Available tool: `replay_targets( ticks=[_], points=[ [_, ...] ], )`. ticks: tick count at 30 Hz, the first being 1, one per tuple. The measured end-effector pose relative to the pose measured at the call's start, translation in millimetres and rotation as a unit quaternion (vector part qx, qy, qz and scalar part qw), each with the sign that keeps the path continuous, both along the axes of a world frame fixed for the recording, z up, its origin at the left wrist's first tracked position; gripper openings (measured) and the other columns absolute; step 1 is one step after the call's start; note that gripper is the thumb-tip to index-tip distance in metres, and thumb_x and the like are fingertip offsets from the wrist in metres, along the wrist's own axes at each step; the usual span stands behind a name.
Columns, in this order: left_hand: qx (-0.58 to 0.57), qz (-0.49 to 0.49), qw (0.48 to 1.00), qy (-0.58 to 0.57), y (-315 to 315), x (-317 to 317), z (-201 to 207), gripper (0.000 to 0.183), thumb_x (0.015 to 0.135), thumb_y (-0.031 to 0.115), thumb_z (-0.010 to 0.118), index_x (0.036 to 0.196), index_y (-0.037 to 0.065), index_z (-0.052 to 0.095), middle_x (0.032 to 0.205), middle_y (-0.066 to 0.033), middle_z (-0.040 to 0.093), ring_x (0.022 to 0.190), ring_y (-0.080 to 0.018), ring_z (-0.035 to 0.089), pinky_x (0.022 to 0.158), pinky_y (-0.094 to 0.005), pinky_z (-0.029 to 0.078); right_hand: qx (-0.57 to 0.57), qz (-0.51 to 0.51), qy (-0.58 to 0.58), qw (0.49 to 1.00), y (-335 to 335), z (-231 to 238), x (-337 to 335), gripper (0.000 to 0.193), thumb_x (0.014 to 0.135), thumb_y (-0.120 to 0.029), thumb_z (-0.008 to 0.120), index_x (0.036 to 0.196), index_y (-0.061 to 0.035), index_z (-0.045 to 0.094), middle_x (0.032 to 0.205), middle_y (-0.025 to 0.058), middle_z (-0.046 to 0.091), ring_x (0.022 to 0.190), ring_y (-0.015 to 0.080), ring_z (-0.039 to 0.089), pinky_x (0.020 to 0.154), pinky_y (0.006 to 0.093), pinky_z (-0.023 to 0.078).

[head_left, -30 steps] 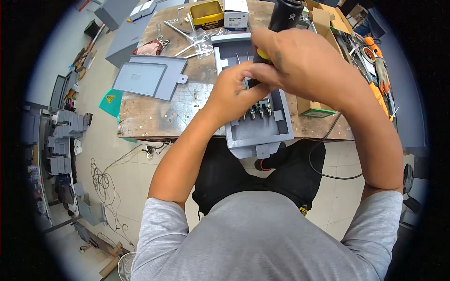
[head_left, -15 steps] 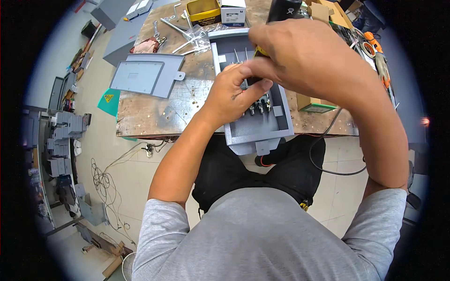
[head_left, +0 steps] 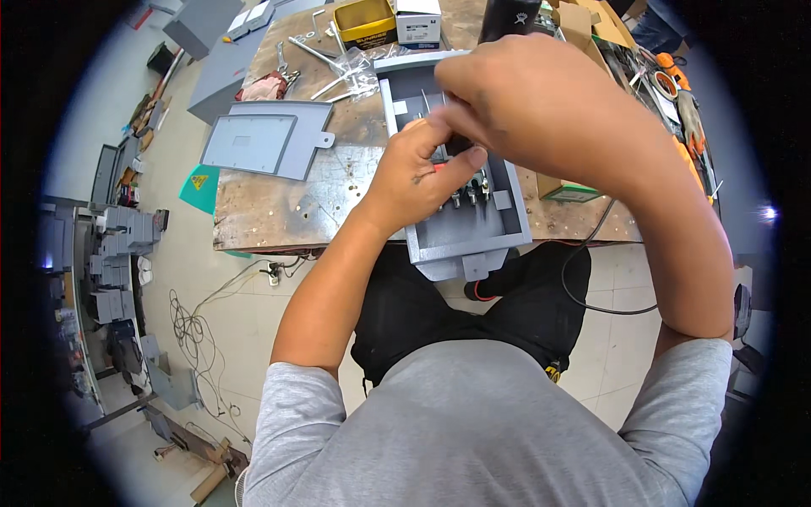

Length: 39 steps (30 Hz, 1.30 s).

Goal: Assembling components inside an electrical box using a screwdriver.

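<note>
A grey metal enclosure box [head_left: 467,251] lies at the front of the worktable, with an electrical unit with metal terminals [head_left: 473,193] inside. Over it, my left hand [head_left: 407,176] is closed, thumb and fingers pinched round something dark I cannot make out. A small red part shows beside its fingers. My right hand [head_left: 528,97] is curled above and against the left fingertips, slightly smeared by motion. Half a second ago a bit of a yellow-and-black tool handle showed in its grip; now the fingers hide it. Most of the unit is covered by my hands.
A grey cover panel [head_left: 253,139] lies left of the box. Behind are a wrench [head_left: 282,57], a clear plastic bag [head_left: 359,72], a yellow box [head_left: 366,24] and a black bottle [head_left: 507,19]. Tools, tape and cartons crowd the right side; a black cable [head_left: 568,291] hangs off the edge.
My right hand has turned and shifted slightly left, and the yellow bit in its grip is now hidden. The left hand keeps its pinch in nearly the same place.
</note>
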State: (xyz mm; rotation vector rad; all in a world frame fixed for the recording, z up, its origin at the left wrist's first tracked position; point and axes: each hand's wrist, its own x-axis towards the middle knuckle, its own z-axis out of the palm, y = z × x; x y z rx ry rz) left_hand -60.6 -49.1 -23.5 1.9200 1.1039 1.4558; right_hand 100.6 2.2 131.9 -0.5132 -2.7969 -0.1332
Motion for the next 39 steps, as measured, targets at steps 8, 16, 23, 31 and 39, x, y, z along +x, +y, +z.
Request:
replay_targets(
  ticks=[8,16,23,31,39],
  points=[
    [-0.037,0.016,0.999,0.002,-0.9,-10.3,-7.9,0.017,0.092,0.017,0.076,0.104,0.006,0.075,0.104,-0.0117,0.075,0.097,-0.0286,0.069,0.092,-0.0366,0.051,-0.024,0.110,0.114,0.987,5.8,-14.3,0.8,0.032,0.099,-0.033,0.065,0.084,-0.0056,0.067,0.072,0.0160,0.068,0.073,0.0386,0.070,0.069,0.0488,0.053],
    [-0.047,-0.015,0.999,-0.021,1.0,-14.4,-9.1,0.020,0.091,0.018,0.078,0.105,0.004,0.075,0.102,-0.0110,0.075,0.098,-0.0276,0.070,0.089,-0.0384,0.053,-0.017,0.089,0.056,0.994,12.5,-20.0,3.2,0.026,0.095,-0.027,0.067,0.083,-0.0043,0.065,0.074,0.0158,0.069,0.076,0.0383,0.070,0.069,0.0480,0.053],
    [0.009,-0.008,0.999,-0.033,-2.6,-11.5,-3.5,0.020,0.090,0.020,0.080,0.099,0.004,0.073,0.095,-0.0123,0.073,0.092,-0.0273,0.069,0.084,-0.0388,0.053,-0.030,-0.076,-0.129,0.988,-9.1,3.1,-15.4,0.022,0.093,-0.026,0.069,0.098,-0.0047,0.069,0.083,0.0159,0.071,0.084,0.0377,0.071,0.076,0.0458,0.054],
    [-0.038,0.010,0.999,0.010,-4.9,-13.7,-2.2,0.021,0.087,0.019,0.081,0.100,0.004,0.074,0.092,-0.0126,0.072,0.089,-0.0267,0.069,0.080,-0.0372,0.052,-0.108,0.041,-0.055,0.992,1.6,1.3,1.6,0.019,0.084,-0.009,0.075,0.100,-0.0047,0.065,0.100,0.0152,0.070,0.095,0.0343,0.071,0.081,0.0447,0.055],
    [-0.089,-0.008,0.995,-0.041,-12.9,-12.0,2.0,0.026,0.088,0.020,0.080,0.107,0.004,0.074,0.094,-0.0111,0.072,0.091,-0.0236,0.069,0.087,-0.0356,0.052,-0.105,-0.053,-0.070,0.991,-13.3,8.6,-5.2,0.018,0.085,-0.013,0.077,0.096,-0.0038,0.067,0.083,0.0142,0.070,0.082,0.0343,0.071,0.076,0.0442,0.055]
  ],
)
